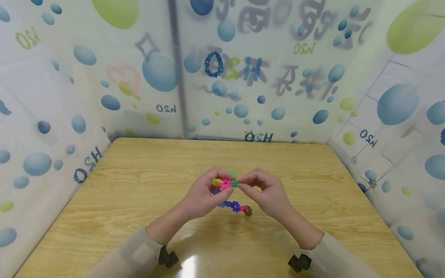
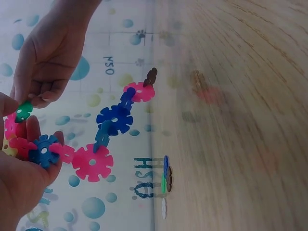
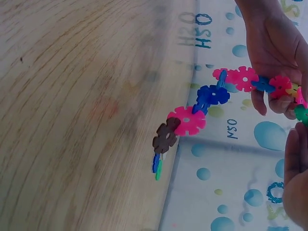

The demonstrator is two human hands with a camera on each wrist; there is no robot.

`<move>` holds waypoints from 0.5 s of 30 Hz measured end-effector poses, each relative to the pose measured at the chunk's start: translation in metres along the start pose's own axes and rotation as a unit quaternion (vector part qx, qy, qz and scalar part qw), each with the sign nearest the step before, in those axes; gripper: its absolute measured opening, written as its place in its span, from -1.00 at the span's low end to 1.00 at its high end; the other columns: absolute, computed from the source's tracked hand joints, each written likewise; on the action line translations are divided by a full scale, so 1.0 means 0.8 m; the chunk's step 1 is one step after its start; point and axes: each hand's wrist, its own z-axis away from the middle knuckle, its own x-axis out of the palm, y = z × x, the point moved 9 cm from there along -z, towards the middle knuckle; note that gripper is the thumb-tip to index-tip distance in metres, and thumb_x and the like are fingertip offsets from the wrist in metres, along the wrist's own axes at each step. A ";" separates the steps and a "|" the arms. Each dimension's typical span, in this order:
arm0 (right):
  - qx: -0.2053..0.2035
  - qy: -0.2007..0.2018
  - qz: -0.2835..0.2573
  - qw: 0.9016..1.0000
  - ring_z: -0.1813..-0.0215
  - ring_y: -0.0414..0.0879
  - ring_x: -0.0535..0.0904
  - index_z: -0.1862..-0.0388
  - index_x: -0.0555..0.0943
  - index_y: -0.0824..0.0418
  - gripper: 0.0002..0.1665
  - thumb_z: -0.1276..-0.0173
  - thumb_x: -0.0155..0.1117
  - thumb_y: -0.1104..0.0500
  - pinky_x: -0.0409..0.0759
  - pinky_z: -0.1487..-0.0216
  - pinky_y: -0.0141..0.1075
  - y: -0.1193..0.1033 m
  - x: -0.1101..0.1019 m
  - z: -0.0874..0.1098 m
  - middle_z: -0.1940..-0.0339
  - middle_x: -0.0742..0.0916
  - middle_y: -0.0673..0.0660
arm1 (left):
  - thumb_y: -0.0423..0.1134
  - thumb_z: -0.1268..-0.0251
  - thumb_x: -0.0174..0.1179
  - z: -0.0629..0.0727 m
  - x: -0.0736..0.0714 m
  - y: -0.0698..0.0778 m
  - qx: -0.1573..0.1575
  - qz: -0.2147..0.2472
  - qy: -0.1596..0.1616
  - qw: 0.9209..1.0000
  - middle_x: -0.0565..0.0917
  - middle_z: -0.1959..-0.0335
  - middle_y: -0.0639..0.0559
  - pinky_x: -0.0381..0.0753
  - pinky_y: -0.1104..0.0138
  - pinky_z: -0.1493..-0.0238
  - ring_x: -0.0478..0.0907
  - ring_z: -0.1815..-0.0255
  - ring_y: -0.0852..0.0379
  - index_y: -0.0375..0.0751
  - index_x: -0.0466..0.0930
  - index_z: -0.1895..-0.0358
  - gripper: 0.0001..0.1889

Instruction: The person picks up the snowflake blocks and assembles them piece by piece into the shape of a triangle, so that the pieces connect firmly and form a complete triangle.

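Observation:
A chain of notched plastic snowflake discs in pink, blue, yellow and brown hangs from my left hand, which grips its upper end. My right hand pinches a green snowflake disc between thumb and fingertips. That green disc meets a pink disc by the left fingertips; whether their notches are joined I cannot tell. The chain's lower part dangles above the table, ending in a brown disc. Left fingers hide some of the held discs.
Several loose discs, among them a blue disc and a white disc, rest on the wooden table beyond the hands. Patterned curtains stand behind the table and along both sides.

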 end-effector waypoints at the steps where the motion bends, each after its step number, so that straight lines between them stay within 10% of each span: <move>1: 0.000 0.000 0.000 1.000 0.07 -0.17 0.72 0.04 0.81 0.22 -0.84 -0.50 0.44 0.41 0.78 0.03 -0.35 0.000 0.000 0.000 0.10 0.80 0.16 | -0.30 -0.57 0.32 0.000 0.000 0.000 -0.001 0.000 0.000 1.000 0.64 -0.12 -0.06 0.70 0.37 0.30 0.59 0.26 0.10 -0.13 0.61 -0.25 -0.71; 11: 0.010 -0.018 0.009 1.000 0.06 -0.15 0.72 0.02 0.80 0.21 -0.87 -0.56 0.40 0.35 0.78 -0.01 -0.31 0.007 0.000 -0.004 0.08 0.81 0.16 | -0.33 -0.52 0.35 0.000 -0.005 0.000 0.000 0.031 0.012 0.999 0.64 0.02 -0.08 0.55 0.43 0.42 0.49 0.45 0.20 -0.09 0.68 -0.09 -0.81; 15: 0.075 -0.024 0.033 0.996 0.07 -0.05 0.71 -0.01 0.81 0.14 -0.88 -0.63 0.37 0.19 0.72 0.05 -0.33 0.033 -0.008 -0.008 0.02 0.82 0.25 | -0.34 -0.52 0.35 0.001 -0.013 0.000 -0.001 0.036 0.027 0.999 0.64 0.07 -0.07 0.49 0.44 0.46 0.43 0.50 0.22 -0.09 0.70 -0.05 -0.84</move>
